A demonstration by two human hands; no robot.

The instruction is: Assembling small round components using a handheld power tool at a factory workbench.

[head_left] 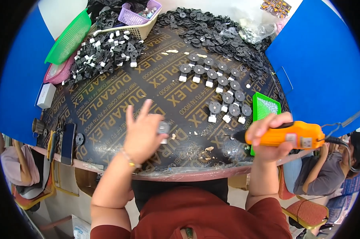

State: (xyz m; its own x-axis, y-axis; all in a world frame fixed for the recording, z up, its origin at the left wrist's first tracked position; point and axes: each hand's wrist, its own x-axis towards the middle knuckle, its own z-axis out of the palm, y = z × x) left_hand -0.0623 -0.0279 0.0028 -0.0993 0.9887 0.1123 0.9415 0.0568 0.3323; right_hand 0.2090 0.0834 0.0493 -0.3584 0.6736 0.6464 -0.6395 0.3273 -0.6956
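My left hand [142,133] pinches a small grey round part with a white end [163,128] low over the table, its other fingers raised and spread. My right hand [267,137] is wrapped round an orange electric screwdriver [295,135], whose dark tip points left. A cord runs from the tool's back end to the right. Just beyond the right hand, a green tray [261,99] holds small shiny pieces. Between the hands and the far heap, several black discs with white ends [214,107] lie in slanting rows.
Black discs are heaped [211,32] at the back. Black-and-white parts [104,53] pile up at the far left by a green basket [70,38] and a cream basket [146,30]. A phone [68,143] and pliers [51,144] lie at left. Other people sit on both sides.
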